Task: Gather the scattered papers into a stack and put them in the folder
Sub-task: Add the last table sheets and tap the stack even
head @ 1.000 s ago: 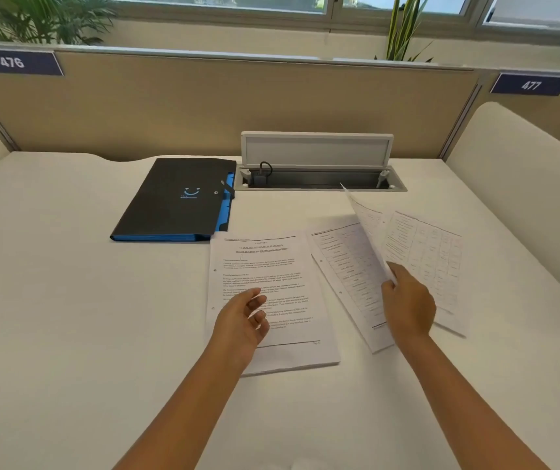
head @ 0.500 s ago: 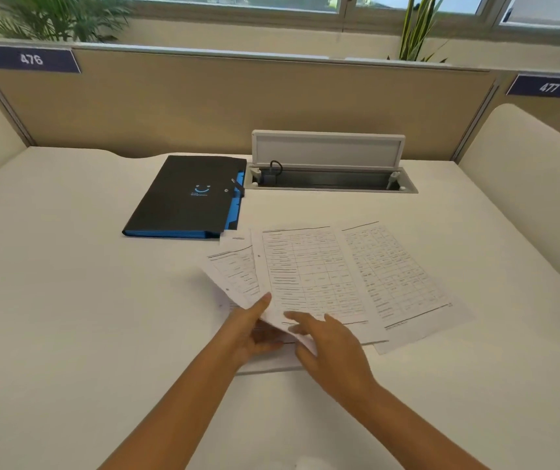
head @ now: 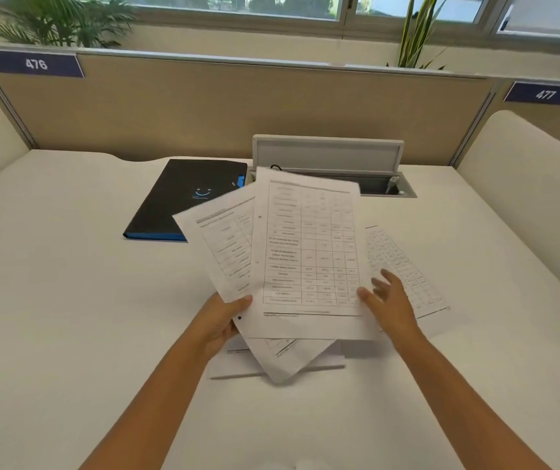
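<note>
Papers [head: 309,252], two fanned sheets, are lifted over the counter [head: 68,300] middle, pinched by the left hand [head: 219,322]; the right hand [head: 389,305] is released beside them. Folder [head: 183,198] lies closed toward the far edge.

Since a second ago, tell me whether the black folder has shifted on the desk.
No. The black folder lies beside the cable hatch as before; only the camera moved.

Papers [head: 309,245] – matt white; folder [head: 183,198] – smooth black plastic w/ blue edge.
</note>
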A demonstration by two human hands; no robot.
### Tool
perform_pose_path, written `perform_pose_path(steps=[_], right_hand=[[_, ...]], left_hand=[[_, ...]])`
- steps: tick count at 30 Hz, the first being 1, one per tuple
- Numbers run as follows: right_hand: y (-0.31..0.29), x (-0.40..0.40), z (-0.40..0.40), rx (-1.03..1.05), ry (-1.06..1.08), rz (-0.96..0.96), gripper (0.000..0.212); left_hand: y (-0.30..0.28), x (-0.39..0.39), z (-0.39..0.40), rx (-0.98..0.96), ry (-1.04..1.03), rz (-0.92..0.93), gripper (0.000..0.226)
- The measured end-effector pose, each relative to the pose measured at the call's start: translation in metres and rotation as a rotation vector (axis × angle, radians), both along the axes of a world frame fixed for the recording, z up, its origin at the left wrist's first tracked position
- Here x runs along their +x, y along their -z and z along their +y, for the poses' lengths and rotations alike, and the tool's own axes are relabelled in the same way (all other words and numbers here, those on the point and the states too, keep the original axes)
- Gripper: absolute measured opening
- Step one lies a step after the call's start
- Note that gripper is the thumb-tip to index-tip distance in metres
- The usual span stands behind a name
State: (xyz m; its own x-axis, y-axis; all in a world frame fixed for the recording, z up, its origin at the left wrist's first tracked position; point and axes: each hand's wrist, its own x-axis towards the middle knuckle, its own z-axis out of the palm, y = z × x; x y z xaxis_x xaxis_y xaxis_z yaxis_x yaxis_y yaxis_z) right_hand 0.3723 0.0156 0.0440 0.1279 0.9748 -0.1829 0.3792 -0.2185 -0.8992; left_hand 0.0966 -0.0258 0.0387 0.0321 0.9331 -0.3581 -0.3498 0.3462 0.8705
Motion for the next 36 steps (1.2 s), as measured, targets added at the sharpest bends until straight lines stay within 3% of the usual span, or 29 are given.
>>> perform_pose_path(steps=[2, 5, 10, 15, 24, 36], right_hand=[[-0.004, 0.002, 0.004, -0.180, -0.157, 0.342, 0.045], [-0.004, -0.002, 0.003, -0.156, -0.290, 0.471, 0.050], [-0.018, -0.015, 0.001, 0.069, -0.206, 0.487, 0.050], [-0.035, -0.018, 0.001, 0.238, -0.221, 0.387, 0.037], [-0.042, -0.023, -0.003, 0.289, -0.277, 0.395, 0.035], [-0.055, -0.035, -0.006, 0.402, -0.295, 0.424, 0.031]], left_hand=[[-0.009, -0.005, 0.001, 0.078, -0.004, 0.021, 0.035], [-0.022, -0.010, 0.005, 0.194, -0.008, 0.073, 0.033], [-0.042, -0.010, 0.008, 0.326, -0.028, 0.172, 0.037], [-0.056, -0.008, 0.010, 0.386, -0.069, 0.227, 0.035], [-0.066, 0.007, 0.007, 0.296, -0.077, 0.291, 0.031], [-0.072, 0.015, 0.005, 0.328, -0.130, 0.376, 0.022]])
